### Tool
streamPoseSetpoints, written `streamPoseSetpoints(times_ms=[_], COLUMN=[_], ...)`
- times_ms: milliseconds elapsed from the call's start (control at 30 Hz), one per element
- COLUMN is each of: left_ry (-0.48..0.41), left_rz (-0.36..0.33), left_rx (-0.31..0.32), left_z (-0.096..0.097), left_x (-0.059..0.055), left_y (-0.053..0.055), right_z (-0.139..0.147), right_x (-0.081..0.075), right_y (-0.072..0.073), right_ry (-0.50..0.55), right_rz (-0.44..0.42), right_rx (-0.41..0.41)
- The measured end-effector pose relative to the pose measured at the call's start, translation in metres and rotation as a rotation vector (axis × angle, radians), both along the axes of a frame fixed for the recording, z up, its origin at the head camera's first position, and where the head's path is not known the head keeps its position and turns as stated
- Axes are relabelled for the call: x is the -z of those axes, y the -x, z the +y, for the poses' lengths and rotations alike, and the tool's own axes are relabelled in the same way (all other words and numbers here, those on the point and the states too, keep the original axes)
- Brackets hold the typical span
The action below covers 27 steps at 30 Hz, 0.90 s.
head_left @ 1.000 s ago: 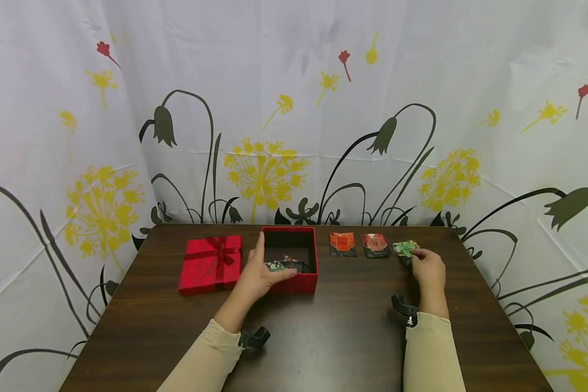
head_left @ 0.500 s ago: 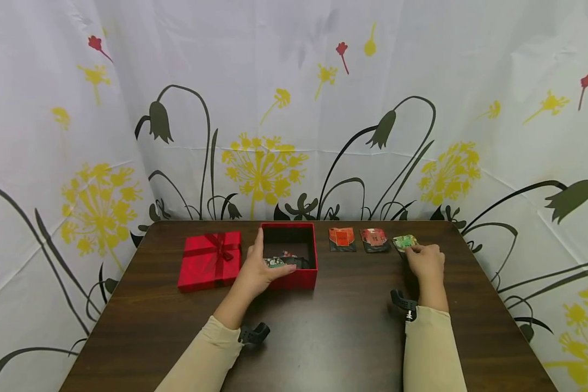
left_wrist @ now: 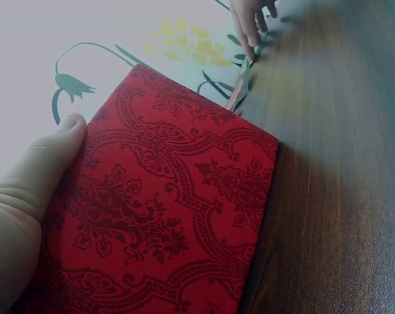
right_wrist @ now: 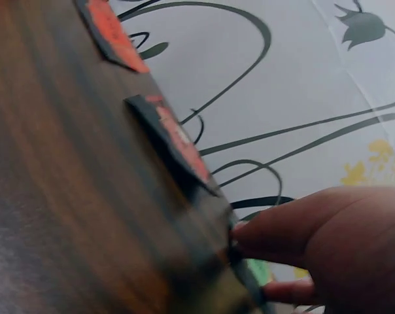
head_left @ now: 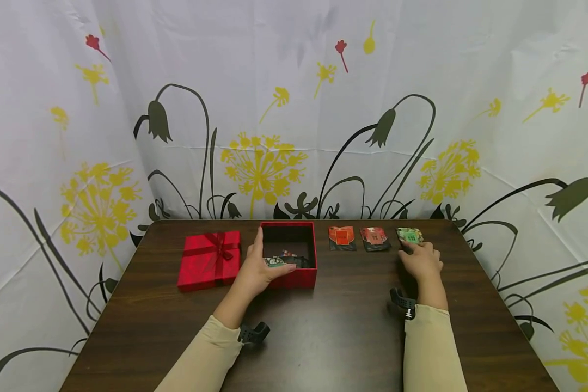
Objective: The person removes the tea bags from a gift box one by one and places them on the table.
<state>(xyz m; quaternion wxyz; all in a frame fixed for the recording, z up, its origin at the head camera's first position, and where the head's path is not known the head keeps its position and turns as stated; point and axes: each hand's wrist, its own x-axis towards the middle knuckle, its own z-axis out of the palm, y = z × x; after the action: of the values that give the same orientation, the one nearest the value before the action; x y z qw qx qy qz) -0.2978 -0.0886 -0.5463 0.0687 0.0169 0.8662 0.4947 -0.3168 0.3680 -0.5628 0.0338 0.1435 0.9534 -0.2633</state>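
Left hand (head_left: 256, 273) spread on red box (head_left: 300, 279), can't tell if right hand (head_left: 423, 261) is pinching. Green packet (head_left: 411, 235) seems light, floppy; grab an edge.

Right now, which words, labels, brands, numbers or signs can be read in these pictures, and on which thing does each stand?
None can be read.
Orange packet: label marks too small.
Red packet: label marks too small.
Green packet: label marks too small.
Packets inside the box: printed, any writing too small.
Red box: ornament only on the wall seen in the left wrist view.
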Motion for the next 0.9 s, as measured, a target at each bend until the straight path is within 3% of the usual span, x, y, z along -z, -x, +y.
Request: streamPoseSetpoints(times_ms=[233,533,900], left_ry=[-0.017,-0.013,-0.003], left_rz=[0.009,-0.016,-0.021], left_rx=[0.0,-0.012,-0.014], left_z=[0.0,0.0006,0.0014], left_x=[0.0012,-0.0008,-0.001], left_y=[-0.0004,-0.001,0.0009], right_z=[0.0003,-0.0032,-0.0048], right_x=[0.0068,0.0058,0.0041], right_y=[0.0019,0.001,0.0025], right_ry=[0.08,0.078,0.12], right_rz=[0.091,0.098,0.165], right_rx=[0.003,0.025,0.075])
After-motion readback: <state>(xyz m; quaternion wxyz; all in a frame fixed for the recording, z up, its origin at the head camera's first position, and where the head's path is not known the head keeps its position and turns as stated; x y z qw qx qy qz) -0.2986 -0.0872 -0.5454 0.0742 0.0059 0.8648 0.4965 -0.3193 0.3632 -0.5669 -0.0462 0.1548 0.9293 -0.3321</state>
